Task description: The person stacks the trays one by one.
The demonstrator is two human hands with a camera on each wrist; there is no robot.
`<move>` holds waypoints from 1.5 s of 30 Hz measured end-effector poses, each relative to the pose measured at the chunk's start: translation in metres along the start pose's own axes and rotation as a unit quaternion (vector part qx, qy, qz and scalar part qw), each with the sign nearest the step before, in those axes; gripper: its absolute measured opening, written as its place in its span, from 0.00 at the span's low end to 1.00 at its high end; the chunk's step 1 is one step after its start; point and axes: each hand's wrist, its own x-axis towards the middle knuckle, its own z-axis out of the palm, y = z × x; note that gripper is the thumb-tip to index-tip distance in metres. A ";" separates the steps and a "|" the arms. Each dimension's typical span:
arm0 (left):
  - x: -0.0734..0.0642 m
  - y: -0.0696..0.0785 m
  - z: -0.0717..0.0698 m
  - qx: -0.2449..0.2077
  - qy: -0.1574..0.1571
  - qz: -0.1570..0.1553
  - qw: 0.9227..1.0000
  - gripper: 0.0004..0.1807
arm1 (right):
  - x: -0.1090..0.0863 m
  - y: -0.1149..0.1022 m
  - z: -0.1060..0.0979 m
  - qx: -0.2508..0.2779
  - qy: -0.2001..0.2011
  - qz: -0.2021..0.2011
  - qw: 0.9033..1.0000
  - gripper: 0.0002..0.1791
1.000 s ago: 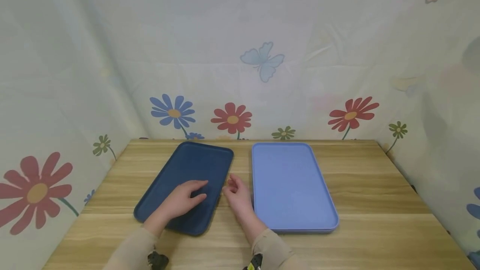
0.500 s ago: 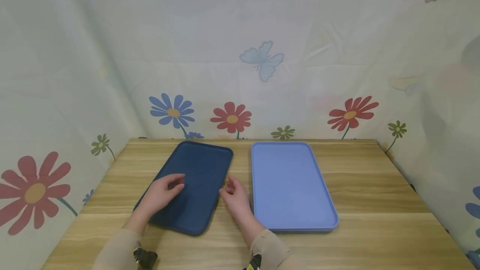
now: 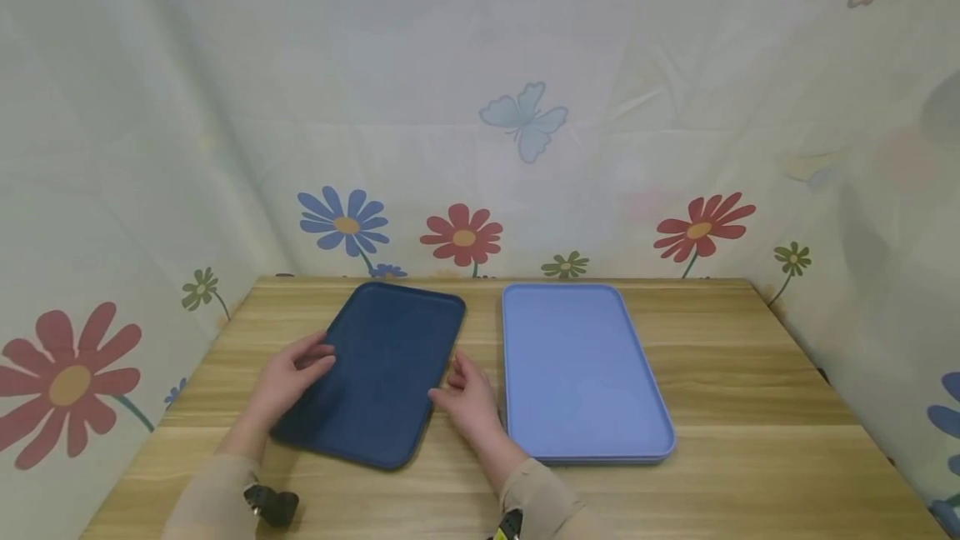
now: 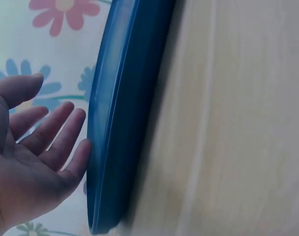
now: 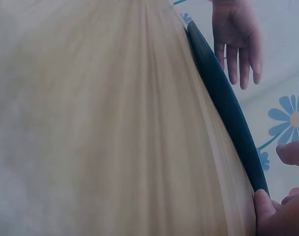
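Observation:
A dark blue rectangular tray (image 3: 393,348) lies slightly turned on the left half of the table. Over its left edge hovers my left hand (image 3: 288,377), fingers apart and loosely bent, holding nothing. In the left wrist view that hand (image 4: 36,162) shows its open palm beside the tray's rim (image 4: 122,113). At the tray's right edge is my right hand (image 3: 472,407), its fingers relaxed. One of its fingertips (image 5: 262,199) appears to touch the tray's side (image 5: 228,113) in the right wrist view. The right hand grips nothing.
A stack of light blue trays (image 3: 585,373) stands close to the right of my right hand. The wooden table (image 3: 735,373) ends at a flower-printed cloth backdrop (image 3: 600,190) behind and at both sides.
My left hand has moved left from over the middle of the dark tray to its left edge. The right hand's thumb has spread slightly; both trays' positions look the same.

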 end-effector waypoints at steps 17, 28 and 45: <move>-0.003 -0.021 -0.028 0.034 -0.013 -0.058 0.998 0.37 | -0.002 0.001 -0.007 -0.097 -0.096 -0.033 0.990 0.51; -0.003 -0.031 -0.032 0.026 -0.055 -0.052 0.997 0.35 | -0.003 0.000 -0.009 -0.193 -0.143 -0.067 0.968 0.56; 0.008 -0.038 -0.028 0.050 -0.113 -0.071 0.990 0.31 | -0.001 0.000 -0.010 -0.239 -0.142 -0.092 0.956 0.53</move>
